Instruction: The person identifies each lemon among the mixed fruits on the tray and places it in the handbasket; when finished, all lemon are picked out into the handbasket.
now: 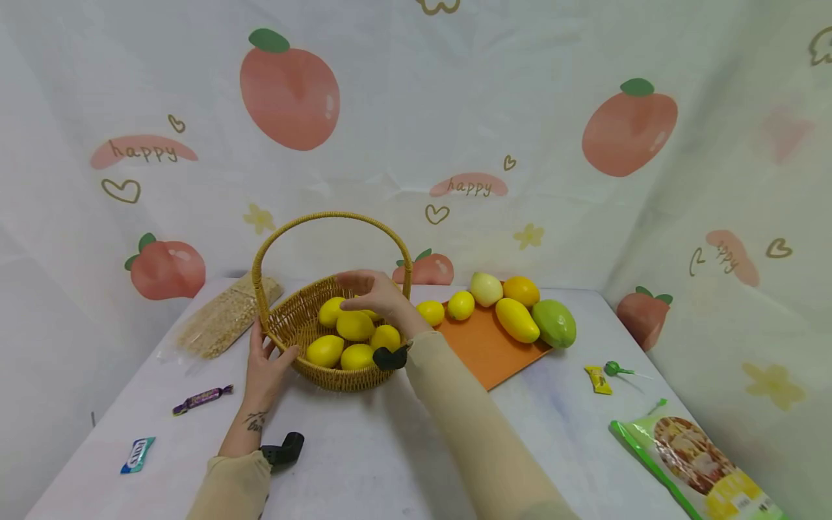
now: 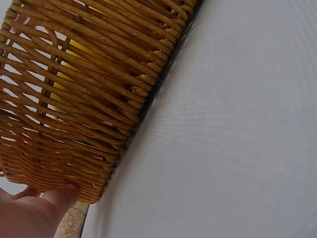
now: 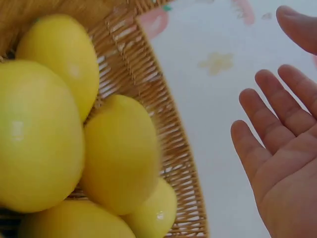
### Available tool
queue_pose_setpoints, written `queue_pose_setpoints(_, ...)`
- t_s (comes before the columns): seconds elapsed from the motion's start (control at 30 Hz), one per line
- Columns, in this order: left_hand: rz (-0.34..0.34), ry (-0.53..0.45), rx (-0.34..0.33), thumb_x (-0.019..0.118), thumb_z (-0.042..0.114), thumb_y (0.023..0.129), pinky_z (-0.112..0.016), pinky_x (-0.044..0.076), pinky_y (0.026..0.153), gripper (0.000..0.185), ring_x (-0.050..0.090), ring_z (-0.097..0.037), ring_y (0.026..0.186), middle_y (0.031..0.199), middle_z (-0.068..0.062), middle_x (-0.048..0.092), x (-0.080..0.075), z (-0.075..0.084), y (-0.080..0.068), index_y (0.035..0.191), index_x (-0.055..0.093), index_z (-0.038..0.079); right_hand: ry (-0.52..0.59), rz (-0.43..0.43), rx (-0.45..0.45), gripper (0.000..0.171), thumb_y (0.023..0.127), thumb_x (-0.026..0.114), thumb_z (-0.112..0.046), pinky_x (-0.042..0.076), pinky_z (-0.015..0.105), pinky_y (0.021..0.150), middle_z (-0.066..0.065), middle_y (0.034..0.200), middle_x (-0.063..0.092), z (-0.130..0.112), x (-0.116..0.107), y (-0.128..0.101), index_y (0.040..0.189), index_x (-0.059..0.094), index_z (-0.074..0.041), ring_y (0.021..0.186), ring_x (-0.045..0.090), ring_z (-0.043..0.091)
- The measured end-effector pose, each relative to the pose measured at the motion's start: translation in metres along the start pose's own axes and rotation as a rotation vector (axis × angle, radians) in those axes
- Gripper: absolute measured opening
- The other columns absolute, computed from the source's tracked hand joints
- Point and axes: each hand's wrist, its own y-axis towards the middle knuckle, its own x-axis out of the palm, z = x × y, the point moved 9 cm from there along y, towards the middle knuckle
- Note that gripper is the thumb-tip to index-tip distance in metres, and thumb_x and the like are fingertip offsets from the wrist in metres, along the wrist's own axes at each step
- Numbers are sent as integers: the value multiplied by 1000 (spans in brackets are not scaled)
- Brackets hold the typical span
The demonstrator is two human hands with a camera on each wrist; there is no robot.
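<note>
Five lemons (image 1: 354, 325) are already in the wicker basket (image 1: 305, 310), so I'd guess the loading is over halfway. My left hand (image 1: 266, 361) braces the near rim, fingers relaxed against the weave, not really gripping. My right hand (image 1: 373, 292) hovers just over the pile, fingers spread, holding nothing. Further back, two more lemons (image 1: 445, 309) sit at the edge of the orange board (image 1: 487, 347), next to a mango (image 1: 516, 320) and other fruit. Hard to tell if any lemons hide under the hand, and the basket floor is buried.
</note>
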Motion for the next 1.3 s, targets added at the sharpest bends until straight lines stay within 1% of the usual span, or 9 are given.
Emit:
queue_pose_setpoints(0.13,1,-2,6,56,6,87,-52,26,109,90,21,-40,136,152,-14,11,1,3,0,149,-6,28,29,12,-73,55,80,65,4,32,33,110,18,136,48,-6,-8,-23,132,48,1,130,42,22)
queue_pose_setpoints(0.33,6,-18,2,56,4,87,-52,25,110,91,19,-38,137,152,-14,10,1,6,0,149,-6,26,92,124,-184,54,78,63,11,32,39,109,27,133,46,0,-43,-77,129,48,7,129,41,34)
queue_pose_setpoints(0.47,6,-14,0,55,4,88,-53,25,110,91,17,-40,138,153,-14,7,1,9,0,149,-7,26,165,276,-195,55,77,65,9,29,47,109,29,132,46,18,-76,-108,128,45,12,126,42,36)
queue_pose_setpoints(0.6,6,-6,-11,56,4,88,-52,25,110,91,16,-40,138,154,-13,6,0,9,0,149,-8,27,239,484,-178,53,77,63,11,28,50,109,8,120,60,40,-111,-126,127,46,13,120,48,28)
queue_pose_setpoints(0.67,6,-4,-13,56,4,88,-52,26,109,91,18,-39,138,153,-14,7,0,8,0,149,-8,27,259,590,-159,50,78,62,12,29,48,109,-3,111,62,52,-127,-129,126,47,12,118,49,25)
queue_pose_setpoints(0.73,3,-1,-7,56,3,87,-53,26,109,91,19,-40,137,153,-15,9,0,7,0,149,-7,26,253,685,-140,49,78,62,10,31,45,109,-5,109,61,61,-140,-128,125,49,9,119,48,26)
queue_pose_setpoints(0.9,-2,24,-9,57,5,88,-54,25,109,91,17,-43,137,153,-15,7,1,3,-1,150,-7,24,226,827,-66,44,82,64,1,29,42,111,15,127,53,87,-163,-119,123,52,5,128,39,30)
queue_pose_setpoints(1.1,6,35,-20,57,6,88,-55,24,109,91,16,-45,137,154,-16,7,1,1,-3,150,-7,23,163,909,107,50,82,68,-12,31,37,110,15,137,45,125,-179,-113,128,50,-1,128,37,24)
queue_pose_setpoints(1.3,6,33,-25,57,6,88,-54,25,109,91,16,-43,137,154,-15,6,0,0,-1,150,-8,21,94,849,242,67,79,71,-19,27,38,112,10,144,36,149,-179,-105,138,42,-7,129,32,25)
